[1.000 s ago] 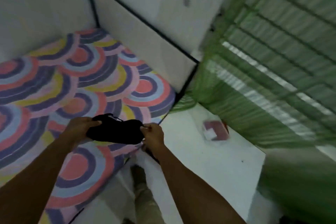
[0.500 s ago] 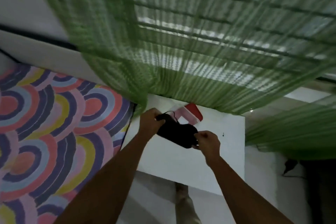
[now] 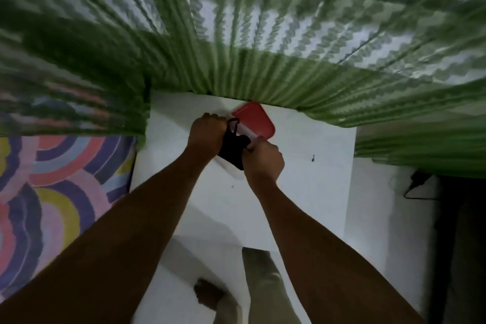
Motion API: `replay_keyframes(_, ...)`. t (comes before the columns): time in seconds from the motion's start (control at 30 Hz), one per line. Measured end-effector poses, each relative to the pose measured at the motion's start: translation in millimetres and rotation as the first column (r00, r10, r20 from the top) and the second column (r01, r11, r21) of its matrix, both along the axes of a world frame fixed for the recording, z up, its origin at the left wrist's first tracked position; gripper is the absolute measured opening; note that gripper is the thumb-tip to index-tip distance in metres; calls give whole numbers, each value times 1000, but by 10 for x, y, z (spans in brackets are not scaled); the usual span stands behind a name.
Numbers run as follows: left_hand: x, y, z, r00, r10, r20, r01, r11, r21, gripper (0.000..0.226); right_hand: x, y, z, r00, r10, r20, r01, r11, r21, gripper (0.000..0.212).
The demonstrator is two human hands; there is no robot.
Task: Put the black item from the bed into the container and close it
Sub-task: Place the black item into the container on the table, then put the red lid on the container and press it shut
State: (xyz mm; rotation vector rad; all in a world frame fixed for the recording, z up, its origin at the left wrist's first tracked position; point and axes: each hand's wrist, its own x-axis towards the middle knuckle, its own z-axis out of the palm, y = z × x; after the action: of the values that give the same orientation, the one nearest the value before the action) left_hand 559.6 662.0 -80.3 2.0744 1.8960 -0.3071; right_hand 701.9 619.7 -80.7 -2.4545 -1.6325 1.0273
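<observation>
Black soft fabric item [image 3: 232,148] is pinched between both hands over a white tabletop [image 3: 310,181]. The person's left hand [image 3: 207,134] is fisted around its upper end, where a thin loop pokes out, and the right hand [image 3: 264,158] is clamped on its lower edge. Just beyond the hands lies a flat red rounded-corner lid [image 3: 256,121], touching a pale container [image 3: 231,171] that is mostly hidden beneath the fabric. Green sheer curtain [image 3: 236,34] hangs above, and a colourful swirl-patterned mattress [image 3: 52,187] sits to the left.
</observation>
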Motion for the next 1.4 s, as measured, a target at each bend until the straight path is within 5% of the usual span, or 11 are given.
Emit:
replay_keyframes(0.2,34,50,-45,990,-99,-98,97,995,-32,18,48,7,-71,964,261,53,-261,965,-11,17)
replay_keyframes(0.33,-173,11,33,996,52,77,-65,981,184,27,187,-102,-28,997,-58,-46,65,984,169,19)
replay_keyframes(0.4,-290,-35,-14,987,112,116,-135,969,207,33,234,-239,-55,978,-179,-106,192,973,130,42)
replay_keyframes(0.47,-367,-84,-90,977,140,159,-153,985,74,47,228,-369,-134,947,-249,-205,256,967,5,58)
replay_keyframes(0.57,-366,-227,-126,945,209,252,-198,978,-72,51,239,-500,-179,902,-268,-339,287,958,5,49)
replay_keyframes(0.7,-279,-726,-2,849,375,372,-353,927,-129,30,393,-751,-99,954,-218,-208,235,970,63,44)
replay_keyframes(0.97,61,-1737,-211,683,600,418,-479,799,-363,30,942,-1131,-225,995,38,-93,-33,998,56,46)
replay_keyframes(1.27,-88,-1409,-393,634,659,405,-614,747,-254,55,877,-573,-332,997,-22,-69,32,988,148,43)
replay_keyframes(1.4,-146,-793,-515,507,783,361,-652,622,-434,59,731,66,-477,983,44,-180,-38,999,38,58)
